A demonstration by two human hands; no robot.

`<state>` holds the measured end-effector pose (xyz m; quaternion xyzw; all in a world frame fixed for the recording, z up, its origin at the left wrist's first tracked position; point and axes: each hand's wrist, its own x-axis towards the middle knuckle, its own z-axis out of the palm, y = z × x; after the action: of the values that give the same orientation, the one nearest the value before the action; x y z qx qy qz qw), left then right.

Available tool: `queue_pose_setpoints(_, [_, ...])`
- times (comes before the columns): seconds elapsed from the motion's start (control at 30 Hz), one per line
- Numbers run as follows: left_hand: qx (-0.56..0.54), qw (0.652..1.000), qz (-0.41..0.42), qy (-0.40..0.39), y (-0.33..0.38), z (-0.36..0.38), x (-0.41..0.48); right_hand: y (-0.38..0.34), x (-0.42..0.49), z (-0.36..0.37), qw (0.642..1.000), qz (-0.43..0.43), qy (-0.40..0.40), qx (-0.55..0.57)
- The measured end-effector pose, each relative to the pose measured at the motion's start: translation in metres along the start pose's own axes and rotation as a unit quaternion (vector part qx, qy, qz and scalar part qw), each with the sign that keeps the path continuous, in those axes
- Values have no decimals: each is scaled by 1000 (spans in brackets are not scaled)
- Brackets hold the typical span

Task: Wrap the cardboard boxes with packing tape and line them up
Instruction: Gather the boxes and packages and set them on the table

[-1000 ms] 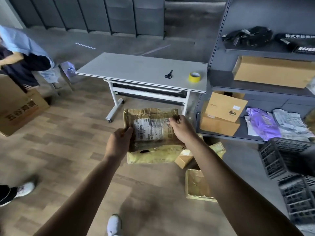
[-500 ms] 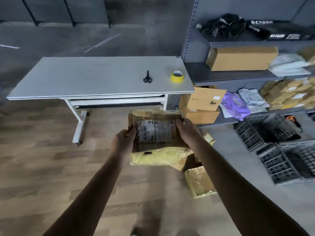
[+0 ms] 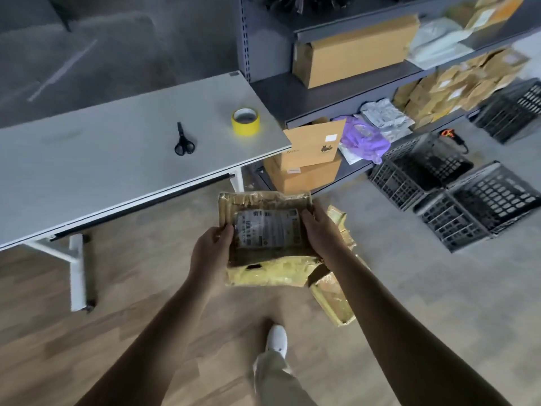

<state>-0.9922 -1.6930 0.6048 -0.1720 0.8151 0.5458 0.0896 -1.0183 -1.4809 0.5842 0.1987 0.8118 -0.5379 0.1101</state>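
Observation:
I hold a flat cardboard box (image 3: 265, 227) wrapped in yellowish tape, with a shipping label on top, in front of me above the floor. My left hand (image 3: 212, 250) grips its left edge and my right hand (image 3: 320, 234) grips its right edge. More tape-wrapped boxes (image 3: 332, 300) lie on the floor below and to the right of it. A yellow roll of packing tape (image 3: 245, 121) and black scissors (image 3: 183, 140) lie on the white table (image 3: 87, 168) ahead on the left.
A grey shelf rack (image 3: 292, 92) on the right holds brown cartons (image 3: 354, 51), a purple bag (image 3: 361, 139) and small parcels. Black plastic crates (image 3: 474, 200) sit on the floor at right. The table's leg (image 3: 77, 271) stands at left. My white shoe (image 3: 276, 336) is below.
The view has swung right and come closer to the table and shelves. Both hands keep the same grip on the wrapped box. My foot has stepped into view.

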Motion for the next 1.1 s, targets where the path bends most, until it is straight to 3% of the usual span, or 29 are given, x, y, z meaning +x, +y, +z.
queue_pose_setpoints(0.4, [130, 984, -33, -121, -61, 77, 141, 98, 92, 36, 976, 179, 125, 16])
queue_pose_setpoints(0.6, [242, 946, 23, -216, -147, 129, 186, 187, 104, 82, 937, 259, 235, -19])
queue_pose_setpoints(0.73, [265, 921, 28, -285, -214, 163, 201, 263, 105, 120, 927, 254, 276, -24])
queue_pose_setpoints(0.9, [311, 874, 24, -373, -312, 211, 216, 376, 120, 166, 937, 256, 230, -68])
queue_pose_setpoints(1.1, [351, 863, -39, -362, -433, 287, 230, 510, 152, 209, 944, 257, 194, -75])
